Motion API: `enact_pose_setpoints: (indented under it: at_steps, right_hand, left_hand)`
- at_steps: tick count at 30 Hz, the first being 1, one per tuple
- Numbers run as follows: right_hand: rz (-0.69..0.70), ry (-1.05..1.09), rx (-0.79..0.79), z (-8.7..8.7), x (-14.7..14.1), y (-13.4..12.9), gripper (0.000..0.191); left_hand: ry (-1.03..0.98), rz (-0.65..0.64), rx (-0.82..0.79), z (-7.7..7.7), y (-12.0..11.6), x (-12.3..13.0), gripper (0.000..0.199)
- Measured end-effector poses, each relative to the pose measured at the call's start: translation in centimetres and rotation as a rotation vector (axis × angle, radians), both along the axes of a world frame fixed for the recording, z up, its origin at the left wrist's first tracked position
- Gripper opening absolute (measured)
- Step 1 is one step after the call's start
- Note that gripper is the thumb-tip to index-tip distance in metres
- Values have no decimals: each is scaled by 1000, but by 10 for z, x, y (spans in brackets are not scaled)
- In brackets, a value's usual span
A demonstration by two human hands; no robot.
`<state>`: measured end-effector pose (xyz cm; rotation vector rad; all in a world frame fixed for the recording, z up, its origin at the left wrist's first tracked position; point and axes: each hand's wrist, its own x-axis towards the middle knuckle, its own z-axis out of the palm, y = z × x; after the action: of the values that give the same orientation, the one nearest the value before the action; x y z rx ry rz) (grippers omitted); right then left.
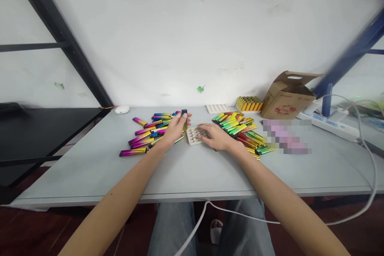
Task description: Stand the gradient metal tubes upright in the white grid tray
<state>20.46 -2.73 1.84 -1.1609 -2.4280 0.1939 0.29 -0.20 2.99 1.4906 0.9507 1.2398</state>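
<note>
My left hand [176, 127] is closed around a slim shiny tube [184, 115], held upright, dark blue at the top and yellowish lower down. Just right of it lies a small white tray [192, 136] with rows of round holes. My right hand [216, 136] rests over the tray's right side, fingers apart and bent, the fingertips at the holes. Slim tubes in purple, yellow and blue [141, 143] are spread out left of my left hand. Beyond my right hand is a heap of green, yellow and red tubes [237, 128].
Against the wall are another white holed tray [217, 108] and a tray of upright yellow cylinders [249, 104]. An open cardboard box [285, 98] stands beside a white power strip [330, 124]. A white case [122, 109] sits back left. A white cable [370, 192] hangs across the front.
</note>
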Motion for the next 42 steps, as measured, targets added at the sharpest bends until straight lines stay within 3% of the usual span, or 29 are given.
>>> enact_pose_setpoints:
  at_steps: [3,14,21,36,42]
  right_hand:
    - [8,-3,12,0,1,0,39]
    - [-1,-5,-11,3,3,-1,46]
    - [-25,-56,-10,1,6,0,63]
    - [-107,-46,-16,-2,-3,0,61]
    - [-106,-40,-8,-2,-2,-1,68]
  left_hand:
    - [203,27,199,-5,5,-2,41]
    - [474,133,432,-12,10,-8,21]
    - [508,154,450,-12,9,-7,17]
    - [629,158,628,-22,15,-6,17]
    - [655,160,560,-19,14,-7,21]
